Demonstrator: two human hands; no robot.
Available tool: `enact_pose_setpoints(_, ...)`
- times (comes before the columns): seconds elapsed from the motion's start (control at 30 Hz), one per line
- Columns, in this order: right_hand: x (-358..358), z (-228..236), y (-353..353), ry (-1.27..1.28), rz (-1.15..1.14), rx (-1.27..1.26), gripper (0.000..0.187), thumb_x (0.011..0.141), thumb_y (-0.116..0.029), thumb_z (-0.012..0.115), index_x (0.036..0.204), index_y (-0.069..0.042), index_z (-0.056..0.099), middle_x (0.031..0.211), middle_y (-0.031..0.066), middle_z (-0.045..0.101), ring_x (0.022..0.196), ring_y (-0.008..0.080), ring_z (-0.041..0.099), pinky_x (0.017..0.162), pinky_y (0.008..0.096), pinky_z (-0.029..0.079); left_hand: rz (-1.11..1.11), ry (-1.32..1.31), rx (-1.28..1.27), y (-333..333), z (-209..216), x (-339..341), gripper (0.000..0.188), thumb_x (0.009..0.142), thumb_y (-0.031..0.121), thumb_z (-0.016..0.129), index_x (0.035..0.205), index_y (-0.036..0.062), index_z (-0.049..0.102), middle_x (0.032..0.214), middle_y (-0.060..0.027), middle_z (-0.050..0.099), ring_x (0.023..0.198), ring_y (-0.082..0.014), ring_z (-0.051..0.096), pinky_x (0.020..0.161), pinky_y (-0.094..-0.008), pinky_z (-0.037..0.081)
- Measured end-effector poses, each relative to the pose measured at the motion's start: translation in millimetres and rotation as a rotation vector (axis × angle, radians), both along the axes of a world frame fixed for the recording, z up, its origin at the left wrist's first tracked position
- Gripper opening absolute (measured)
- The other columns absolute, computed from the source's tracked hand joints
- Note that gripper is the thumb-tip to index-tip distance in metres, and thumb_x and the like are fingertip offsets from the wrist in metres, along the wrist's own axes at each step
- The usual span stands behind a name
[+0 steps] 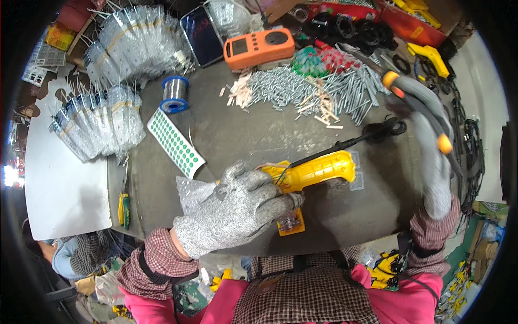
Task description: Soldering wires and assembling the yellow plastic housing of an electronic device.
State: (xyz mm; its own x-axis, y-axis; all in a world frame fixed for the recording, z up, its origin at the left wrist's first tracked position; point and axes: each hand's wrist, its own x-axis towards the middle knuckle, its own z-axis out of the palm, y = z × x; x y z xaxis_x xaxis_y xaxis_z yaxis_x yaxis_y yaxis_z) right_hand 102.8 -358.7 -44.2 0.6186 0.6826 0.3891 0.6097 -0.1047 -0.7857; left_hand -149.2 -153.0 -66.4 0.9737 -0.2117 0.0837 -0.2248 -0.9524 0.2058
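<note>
My left hand [232,210], in a grey speckled glove, is closed over the left end of a yellow plastic housing shell [318,171] with ribs inside its curved handle. Thin wires show by the fingers. A black cable [345,144] slants across the shell and up to the right. Just below it, a small yellow piece [291,222] bears a clear part with metal bits. My right hand [434,173], also gloved and smeared by motion, is raised at the right around a slender grey-black tool [421,108] with orange parts; its exact kind is unclear.
Loose screws [280,86] lie in a heap behind, beside red and green small parts [318,60]. An orange meter [259,48], a phone [200,35], a solder spool [175,94] and a green-dot sticker sheet [175,143] stand around. Bubble-wrapped bundles [100,121] fill the left; black cables [469,162] line the right.
</note>
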Motion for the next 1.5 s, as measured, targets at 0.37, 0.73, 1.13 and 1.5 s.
enact_pose_setpoints(0.37,137,-74,167,-0.730,0.151,0.003,0.044,0.095,-0.031,0.064,0.136,-0.015,0.054,0.119,0.0156,0.066,0.106,0.0352,0.065,0.090,0.0426,0.054,-0.040,0.039,-0.048,-5,11,13,0.041,0.085,0.018,0.060,0.125,0.0176,0.066,0.107,-0.0014,0.067,0.108,-0.0220,0.062,0.098,-0.0428,0.046)
enact_pose_setpoints(0.73,-7,17,40,-0.281,0.248,-0.538,0.033,0.092,-0.016,0.062,0.123,-0.003,0.062,0.108,0.0116,0.065,0.089,0.0194,0.062,0.084,0.0321,0.050,-0.046,-0.024,-0.057,4,1,6,0.041,0.077,0.023,0.069,0.117,0.0156,0.069,0.099,-0.0013,0.068,0.102,-0.0231,0.061,0.098,-0.0457,0.045)
enact_pose_setpoints(1.13,-117,-77,3,0.272,0.523,-0.076,0.027,0.086,-0.008,0.071,0.112,-0.014,0.065,0.111,0.0101,0.062,0.101,0.0295,0.066,0.086,0.0385,0.054,-0.030,0.014,-0.035,-2,6,9,0.039,0.078,0.020,0.064,0.117,0.0176,0.068,0.099,0.0005,0.067,0.102,-0.0218,0.061,0.101,-0.0478,0.043)
enact_pose_setpoints(1.5,-114,-83,1,0.373,0.604,-0.124,0.024,0.089,-0.007,0.067,0.112,-0.013,0.063,0.120,0.0134,0.057,0.107,0.0333,0.063,0.089,0.0406,0.053,-0.031,-0.014,-0.001,1,2,10,0.043,0.069,0.016,0.076,0.112,0.0162,0.071,0.088,0.0018,0.061,0.093,-0.0205,0.059,0.098,-0.0472,0.041)
